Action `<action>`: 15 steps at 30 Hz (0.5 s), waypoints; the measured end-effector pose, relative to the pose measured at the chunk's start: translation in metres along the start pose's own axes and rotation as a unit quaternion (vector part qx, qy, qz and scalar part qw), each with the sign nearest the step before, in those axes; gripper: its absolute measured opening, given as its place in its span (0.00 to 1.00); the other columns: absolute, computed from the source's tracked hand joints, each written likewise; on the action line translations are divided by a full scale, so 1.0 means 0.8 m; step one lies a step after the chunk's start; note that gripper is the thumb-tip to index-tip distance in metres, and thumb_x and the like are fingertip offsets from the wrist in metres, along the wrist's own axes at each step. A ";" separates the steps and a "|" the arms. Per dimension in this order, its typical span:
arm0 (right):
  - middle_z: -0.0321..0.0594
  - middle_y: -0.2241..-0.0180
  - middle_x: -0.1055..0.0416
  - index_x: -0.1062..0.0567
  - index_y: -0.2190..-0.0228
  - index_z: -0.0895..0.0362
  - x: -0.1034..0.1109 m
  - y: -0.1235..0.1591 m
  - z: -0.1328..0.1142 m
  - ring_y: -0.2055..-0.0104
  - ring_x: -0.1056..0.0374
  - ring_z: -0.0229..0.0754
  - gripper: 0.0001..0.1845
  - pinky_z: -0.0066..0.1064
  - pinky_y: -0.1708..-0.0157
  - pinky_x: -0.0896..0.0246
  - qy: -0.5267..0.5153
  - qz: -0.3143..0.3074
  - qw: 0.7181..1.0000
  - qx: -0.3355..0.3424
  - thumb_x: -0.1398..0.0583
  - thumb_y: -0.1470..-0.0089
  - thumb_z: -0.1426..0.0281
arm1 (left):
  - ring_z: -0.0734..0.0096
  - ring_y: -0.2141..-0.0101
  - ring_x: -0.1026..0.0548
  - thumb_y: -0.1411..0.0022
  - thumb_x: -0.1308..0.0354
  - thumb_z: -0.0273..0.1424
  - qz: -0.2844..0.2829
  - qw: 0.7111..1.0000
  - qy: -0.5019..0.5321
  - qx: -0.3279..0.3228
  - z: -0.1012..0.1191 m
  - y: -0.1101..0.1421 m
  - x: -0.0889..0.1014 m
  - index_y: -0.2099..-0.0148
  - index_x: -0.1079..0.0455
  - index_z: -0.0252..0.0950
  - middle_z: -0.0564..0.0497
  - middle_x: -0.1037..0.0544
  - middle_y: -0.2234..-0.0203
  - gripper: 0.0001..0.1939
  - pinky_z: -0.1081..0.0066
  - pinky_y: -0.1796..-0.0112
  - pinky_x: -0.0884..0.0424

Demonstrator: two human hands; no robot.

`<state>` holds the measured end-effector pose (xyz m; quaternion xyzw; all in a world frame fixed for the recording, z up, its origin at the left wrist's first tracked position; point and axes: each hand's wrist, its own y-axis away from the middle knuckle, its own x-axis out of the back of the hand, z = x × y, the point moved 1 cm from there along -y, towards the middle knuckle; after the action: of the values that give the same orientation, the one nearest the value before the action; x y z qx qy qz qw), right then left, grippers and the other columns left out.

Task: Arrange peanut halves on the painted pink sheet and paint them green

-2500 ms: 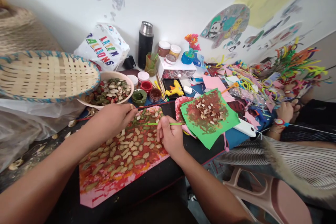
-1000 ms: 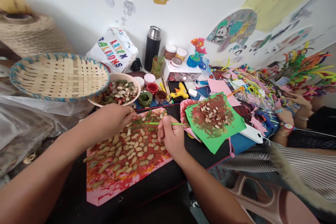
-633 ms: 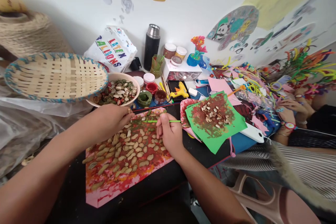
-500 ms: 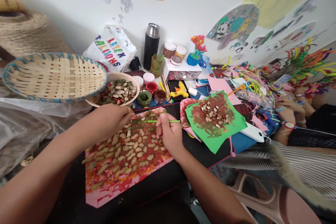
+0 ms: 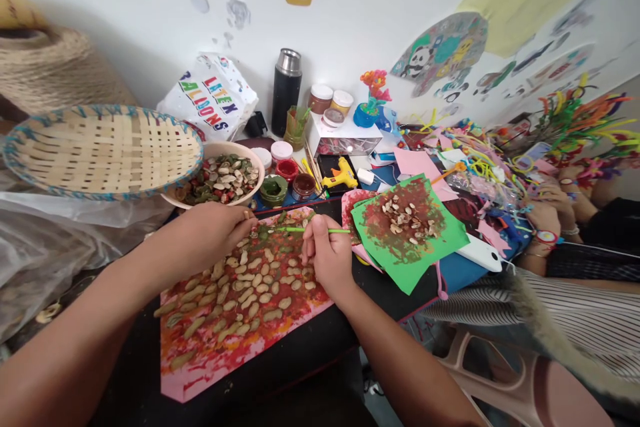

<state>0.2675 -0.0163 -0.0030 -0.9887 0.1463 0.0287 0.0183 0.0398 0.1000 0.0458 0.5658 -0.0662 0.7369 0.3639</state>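
My right hand (image 5: 329, 255) is closed around a thin green paintbrush (image 5: 293, 229), its tip pointing left over the far part of a pink sheet (image 5: 173, 383). Red, orange and green paint covers much of that sheet. Many peanuts (image 5: 263, 287) in their shells lie across it, and some near the far edge look green. Beside the brush tip, my left hand (image 5: 220, 230) is closed with its fingertips pinched low over the sheet. Whatever is between those fingers is hidden from me.
Behind the sheet stand open jars of green paint (image 5: 273, 191), red paint (image 5: 287, 169) and brown paint (image 5: 303, 187). A bowl (image 5: 257, 180) of painted shells sits under a woven basket (image 5: 100, 150). Rightward are a yellow glue gun (image 5: 341, 175), green paper (image 5: 407, 277) and another person's hands (image 5: 545, 217).
My right hand and the paintbrush have shifted slightly right, away from my left hand. My left hand stays pinched in about the same spot. The camera view has moved a little.
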 end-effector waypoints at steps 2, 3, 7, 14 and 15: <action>0.27 0.85 0.36 0.25 0.71 0.49 -0.002 -0.002 0.002 0.85 0.36 0.37 0.44 0.29 0.81 0.42 0.005 -0.005 1.000 -0.001 0.36 0.32 0.22 | 0.47 0.62 0.12 0.20 0.54 0.49 0.006 1.000 0.013 -0.003 -0.001 0.000 -0.001 0.59 0.21 0.45 0.41 0.07 0.61 0.25 0.58 0.59 0.28; 0.26 0.85 0.36 0.25 0.72 0.50 -0.004 -0.003 0.004 0.85 0.36 0.37 0.45 0.29 0.81 0.42 0.009 -0.009 1.000 -0.002 0.37 0.32 0.22 | 0.47 0.63 0.12 0.21 0.54 0.48 0.008 1.000 0.015 -0.002 0.000 0.000 -0.001 0.60 0.21 0.45 0.41 0.08 0.62 0.24 0.58 0.59 0.28; 0.26 0.85 0.36 0.25 0.72 0.50 -0.007 -0.001 0.010 0.85 0.36 0.37 0.44 0.29 0.80 0.42 0.014 -0.022 1.000 -0.004 0.37 0.30 0.22 | 0.50 0.66 0.13 0.20 0.53 0.47 0.011 1.000 0.004 0.003 0.002 0.002 0.003 0.62 0.21 0.45 0.43 0.10 0.66 0.24 0.60 0.60 0.28; 0.26 0.85 0.38 0.26 0.72 0.49 -0.002 0.000 0.002 0.85 0.36 0.37 0.44 0.28 0.81 0.43 -0.003 -0.019 1.000 -0.009 0.36 0.31 0.23 | 0.46 0.55 0.09 0.18 0.54 0.51 0.032 0.999 0.033 -0.005 0.006 0.000 0.000 0.49 0.11 0.43 0.41 0.05 0.53 0.30 0.60 0.52 0.20; 0.26 0.85 0.38 0.26 0.72 0.49 -0.001 0.000 0.001 0.85 0.36 0.37 0.44 0.28 0.81 0.43 -0.005 -0.019 1.000 -0.008 0.36 0.31 0.23 | 0.46 0.53 0.08 0.18 0.54 0.51 0.034 0.999 0.036 -0.007 0.006 -0.001 -0.002 0.48 0.11 0.44 0.41 0.05 0.51 0.31 0.60 0.51 0.20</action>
<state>0.2668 -0.0163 -0.0035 -0.9912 0.1271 0.0342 0.0113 0.0443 0.0975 0.0462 0.5337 -0.0777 0.7682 0.3449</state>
